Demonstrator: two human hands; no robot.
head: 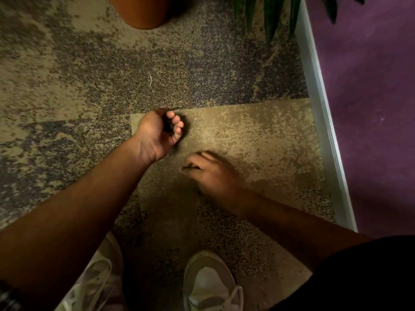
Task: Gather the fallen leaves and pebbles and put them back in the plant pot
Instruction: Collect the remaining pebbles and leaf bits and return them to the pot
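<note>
My left hand (pixel 157 133) hovers palm-up over the speckled carpet, fingers curled into a cup around something dark that I cannot make out. My right hand (pixel 208 171) is lower and to the right, blurred, with thumb and fingers pinched on a small dark scrap close to the carpet. The terracotta plant pot (pixel 141 12) stands at the top edge, well beyond both hands. A thin pale bit of plant debris (pixel 150 79) lies on the carpet between the pot and my left hand. Tiny dark specks (pixel 218 132) dot the lighter carpet tile.
Long green leaves (pixel 272 16) hang down at the top right. A white baseboard (pixel 323 122) and a purple wall (pixel 370 97) close off the right side. My two white shoes (pixel 208 281) stand at the bottom edge.
</note>
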